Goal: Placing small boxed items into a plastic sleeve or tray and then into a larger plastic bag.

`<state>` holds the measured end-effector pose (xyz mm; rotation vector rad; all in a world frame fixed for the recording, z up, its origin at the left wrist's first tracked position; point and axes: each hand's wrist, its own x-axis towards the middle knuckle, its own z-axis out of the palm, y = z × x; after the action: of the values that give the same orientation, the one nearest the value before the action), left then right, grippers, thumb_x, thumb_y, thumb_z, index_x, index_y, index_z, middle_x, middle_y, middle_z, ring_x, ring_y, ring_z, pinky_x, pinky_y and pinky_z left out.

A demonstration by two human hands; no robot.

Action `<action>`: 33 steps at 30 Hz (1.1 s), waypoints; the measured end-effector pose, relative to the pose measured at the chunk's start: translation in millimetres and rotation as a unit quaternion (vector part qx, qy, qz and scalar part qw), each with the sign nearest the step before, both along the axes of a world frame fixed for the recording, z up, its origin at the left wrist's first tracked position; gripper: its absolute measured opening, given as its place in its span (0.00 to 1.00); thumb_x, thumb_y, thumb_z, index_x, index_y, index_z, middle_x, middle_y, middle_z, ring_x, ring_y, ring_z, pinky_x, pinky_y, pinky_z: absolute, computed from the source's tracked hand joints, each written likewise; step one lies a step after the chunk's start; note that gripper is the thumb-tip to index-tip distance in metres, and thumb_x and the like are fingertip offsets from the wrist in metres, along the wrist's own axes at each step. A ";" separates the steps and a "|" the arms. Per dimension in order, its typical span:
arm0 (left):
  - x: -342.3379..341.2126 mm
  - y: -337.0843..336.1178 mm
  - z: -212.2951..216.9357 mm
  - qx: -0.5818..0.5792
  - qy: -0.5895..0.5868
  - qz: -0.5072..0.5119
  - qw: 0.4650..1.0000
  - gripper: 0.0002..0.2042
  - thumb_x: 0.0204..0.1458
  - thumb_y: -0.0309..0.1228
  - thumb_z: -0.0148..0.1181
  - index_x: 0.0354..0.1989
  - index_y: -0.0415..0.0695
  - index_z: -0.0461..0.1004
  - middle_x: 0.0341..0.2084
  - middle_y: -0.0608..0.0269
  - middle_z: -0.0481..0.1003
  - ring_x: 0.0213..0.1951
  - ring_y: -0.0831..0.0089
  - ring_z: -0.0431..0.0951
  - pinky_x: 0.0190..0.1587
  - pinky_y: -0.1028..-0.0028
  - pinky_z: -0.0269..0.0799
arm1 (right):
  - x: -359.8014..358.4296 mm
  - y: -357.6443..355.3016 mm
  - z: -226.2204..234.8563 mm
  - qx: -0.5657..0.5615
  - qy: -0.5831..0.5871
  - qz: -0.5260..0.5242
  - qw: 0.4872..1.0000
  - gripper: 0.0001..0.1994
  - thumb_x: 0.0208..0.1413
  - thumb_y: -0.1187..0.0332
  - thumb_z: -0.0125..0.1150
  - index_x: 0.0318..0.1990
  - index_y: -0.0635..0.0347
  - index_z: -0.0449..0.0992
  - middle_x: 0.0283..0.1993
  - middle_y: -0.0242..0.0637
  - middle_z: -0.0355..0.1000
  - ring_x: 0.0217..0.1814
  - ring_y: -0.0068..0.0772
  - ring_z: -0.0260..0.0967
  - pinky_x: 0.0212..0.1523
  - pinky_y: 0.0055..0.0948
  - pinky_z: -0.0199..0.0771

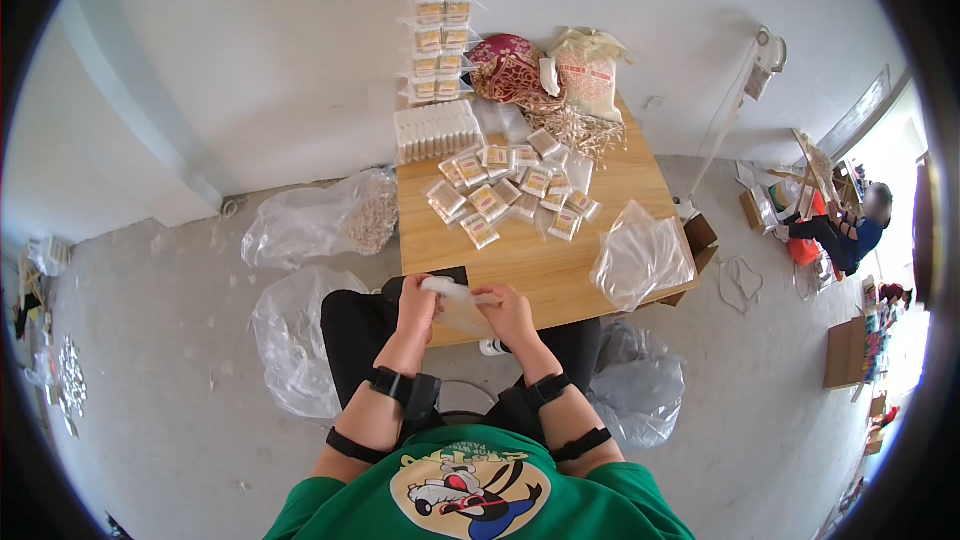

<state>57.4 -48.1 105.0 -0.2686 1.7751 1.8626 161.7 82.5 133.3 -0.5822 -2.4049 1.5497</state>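
Pinches a flimsy plastic bag in the left hand and right hand, over the near edge of the wooden table. Best to tug lightly and evenly, to avoid tearing. Faces strewn small packets and, at right, piled clear bags; beyond, grey floor and pale wall.

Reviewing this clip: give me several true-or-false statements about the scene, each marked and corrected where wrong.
1. The left hand and right hand both hold whitish translucent plastic. True.
2. Small labelled packets lie scattered on the wooden table. True.
3. The pile of clear bags lies at the table's left edge. False: the pile is on its right side.
4. The person's shirt is red. False: it is green.
5. A printed sack stands at the table's far end. True.
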 end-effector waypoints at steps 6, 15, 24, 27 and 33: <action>12.3 -4.2 -3.3 -0.205 0.322 -0.083 0.921 0.15 0.41 0.20 0.56 0.41 0.41 0.67 0.28 0.58 0.71 0.31 0.64 0.72 0.33 0.68 0.68 | -15.8 17.1 -12.0 0.003 -0.014 -0.213 0.977 0.05 0.44 0.80 0.52 0.29 0.63 0.73 0.32 0.41 0.72 0.45 0.43 0.69 0.41 0.35 0.68; -6.7 -14.3 -7.6 -0.309 0.438 -0.029 0.844 0.15 0.38 0.11 0.48 0.35 0.42 0.67 0.33 0.51 0.69 0.36 0.50 0.70 0.37 0.61 0.68 | -8.0 24.6 -21.1 -0.053 0.055 0.080 0.994 0.16 0.40 0.87 0.47 0.34 0.60 0.77 0.45 0.44 0.66 0.41 0.42 0.68 0.45 0.30 0.69; 27.5 9.9 7.4 -0.134 0.533 -0.108 0.829 0.18 0.32 0.07 0.45 0.33 0.39 0.65 0.34 0.47 0.65 0.37 0.49 0.68 0.40 0.62 0.66 | -17.6 17.0 -37.1 0.298 -0.017 -0.009 0.954 0.09 0.46 0.77 0.53 0.34 0.60 0.78 0.40 0.49 0.71 0.43 0.53 0.68 0.44 0.44 0.69; 32.5 10.1 1.8 -0.102 0.539 -0.116 0.828 0.19 0.32 0.06 0.44 0.35 0.39 0.65 0.36 0.48 0.64 0.39 0.51 0.69 0.42 0.64 0.68 | -21.5 19.6 -45.1 0.195 -0.012 -0.073 0.978 0.05 0.48 0.74 0.56 0.31 0.64 0.75 0.35 0.49 0.71 0.42 0.54 0.68 0.43 0.44 0.70; 16.5 -6.0 -7.9 -0.153 0.582 -0.165 0.782 0.14 0.37 0.11 0.48 0.33 0.41 0.68 0.41 0.50 0.65 0.41 0.55 0.73 0.43 0.67 0.72 | -12.1 18.8 -34.0 0.189 -0.045 -0.098 0.976 0.09 0.48 0.73 0.59 0.38 0.59 0.74 0.38 0.49 0.70 0.42 0.55 0.68 0.43 0.43 0.70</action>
<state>73.9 -54.1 97.2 1.2911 2.6241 1.4924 149.5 101.3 99.2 -0.7893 -2.5257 0.9713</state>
